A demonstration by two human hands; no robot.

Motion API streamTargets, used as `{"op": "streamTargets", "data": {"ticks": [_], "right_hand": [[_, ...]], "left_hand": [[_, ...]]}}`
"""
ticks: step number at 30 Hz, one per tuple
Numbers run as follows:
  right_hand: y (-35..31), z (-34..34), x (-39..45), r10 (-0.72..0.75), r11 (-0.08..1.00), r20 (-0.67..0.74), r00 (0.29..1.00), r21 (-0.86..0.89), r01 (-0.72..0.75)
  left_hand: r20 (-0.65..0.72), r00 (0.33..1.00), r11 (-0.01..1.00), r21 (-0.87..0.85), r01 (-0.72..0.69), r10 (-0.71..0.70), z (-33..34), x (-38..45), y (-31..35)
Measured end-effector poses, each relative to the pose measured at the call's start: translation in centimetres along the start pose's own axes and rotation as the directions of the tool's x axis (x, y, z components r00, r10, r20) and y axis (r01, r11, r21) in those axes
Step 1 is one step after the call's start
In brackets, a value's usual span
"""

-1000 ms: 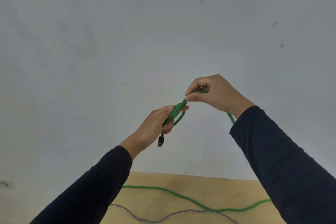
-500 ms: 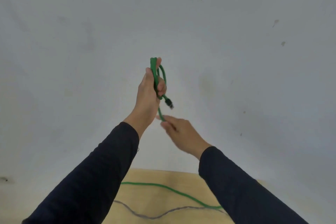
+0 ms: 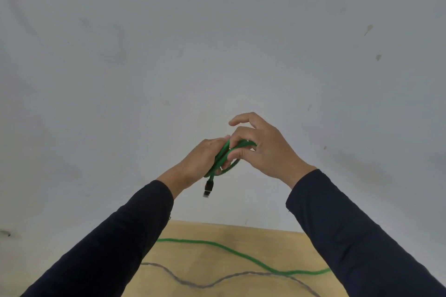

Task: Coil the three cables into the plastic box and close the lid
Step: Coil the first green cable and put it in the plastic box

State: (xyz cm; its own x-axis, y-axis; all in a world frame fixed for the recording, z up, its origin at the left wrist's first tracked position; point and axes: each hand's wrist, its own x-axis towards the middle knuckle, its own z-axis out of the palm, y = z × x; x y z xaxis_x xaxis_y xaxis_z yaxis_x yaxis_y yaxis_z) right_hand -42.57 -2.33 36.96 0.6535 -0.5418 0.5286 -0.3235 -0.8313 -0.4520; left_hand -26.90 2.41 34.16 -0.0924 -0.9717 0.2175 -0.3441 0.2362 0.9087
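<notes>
Both hands are raised in front of a pale wall. My left hand (image 3: pixel 200 161) grips a small coil of the green cable (image 3: pixel 223 160), whose black plug (image 3: pixel 207 189) dangles below it. My right hand (image 3: pixel 263 149) presses another loop of the same cable onto the coil, index finger lifted. The slack of the green cable (image 3: pixel 241 255) trails across the wooden table below. A grey cable (image 3: pixel 205 284) lies on the table nearer to me. The plastic box is not in view.
The light wooden table (image 3: pixel 217 234) shows only as a strip at the bottom, between my dark sleeves. The grey-white wall (image 3: pixel 217 43) fills most of the view.
My left hand has come down from its raised position with the coil. My right hand has risen from below and laid a further loop on the coil.
</notes>
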Motion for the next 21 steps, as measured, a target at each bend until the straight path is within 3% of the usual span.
{"op": "streamTargets", "data": {"ticks": [4, 7, 10, 14, 18, 21], "right_hand": [[0.1, -0.3, -0.4, 0.052, 0.999, 0.014, 0.999, 0.011, -0.052], [0.8, -0.4, -0.7, 0.197, 0.979, -0.139, 0.971, 0.089, -0.186], [1.1, 0.4, -1.4, 0.350, 0.928, -0.253, 0.902, 0.222, -0.298], [0.7, 0.6, -2.0, 0.364, 0.923, -0.091, 0.927, 0.169, -0.346], [1.1, -1.2, -2.2, 0.368, 0.928, 0.158, 0.916, -0.014, -0.371], [1.6, -1.9, -2.0, 0.365, 0.928, 0.143, 0.920, -0.141, -0.346]], "left_hand": [[0.013, 1.000, 0.999, -0.051, 0.018, -0.017, -0.4, -0.1, 0.3], [-0.187, 0.976, 0.992, 0.079, -0.097, 0.110, 0.1, -0.3, -0.5], [-0.297, 0.925, 0.971, 0.109, -0.214, 0.238, 0.9, -0.4, -1.4], [-0.372, 0.900, 0.969, 0.004, -0.246, 0.230, 0.6, -0.4, -2.4], [-0.327, 0.924, 0.974, -0.043, -0.224, 0.198, -0.4, -0.9, -3.5], [-0.242, 0.951, 0.975, -0.063, -0.214, 0.193, -0.2, -1.3, -3.9]]}}
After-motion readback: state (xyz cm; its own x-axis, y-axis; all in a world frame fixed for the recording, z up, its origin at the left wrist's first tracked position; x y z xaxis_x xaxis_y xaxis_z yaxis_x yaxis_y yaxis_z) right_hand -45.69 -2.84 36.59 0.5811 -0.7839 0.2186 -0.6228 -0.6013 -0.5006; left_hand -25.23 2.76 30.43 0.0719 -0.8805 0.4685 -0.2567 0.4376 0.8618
